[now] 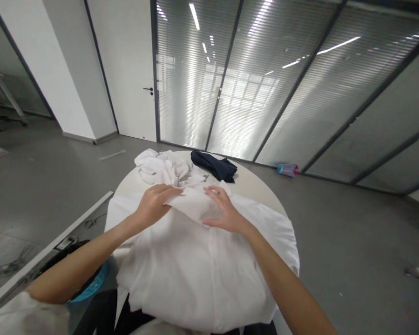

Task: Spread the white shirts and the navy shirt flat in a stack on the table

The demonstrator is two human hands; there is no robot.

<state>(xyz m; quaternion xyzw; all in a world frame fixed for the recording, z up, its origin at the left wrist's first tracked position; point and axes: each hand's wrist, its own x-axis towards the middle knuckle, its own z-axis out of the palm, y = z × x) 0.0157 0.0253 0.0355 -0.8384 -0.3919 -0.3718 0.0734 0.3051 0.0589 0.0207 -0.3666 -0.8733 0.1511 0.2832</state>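
A white shirt [181, 260] lies spread over the round table, its front hem hanging past the near edge. My left hand [156, 201] is closed on the left end of the shirt's collar [192, 203], fingers on top. At the collar's right end, my right hand [226, 211] rests with thumb and fingers apart, spanning the folded band. Behind the collar sits a crumpled heap of white cloth [160, 167]. To its right is a folded dark navy cloth [214, 165].
The round table [265, 190] shows its bare rim at the right. A blue basket [94, 284] stands on the floor at lower left, beside a white bar [56, 249]. Near the glass partition lies a striped bin [287, 170]. A white door [125, 70] is beyond.
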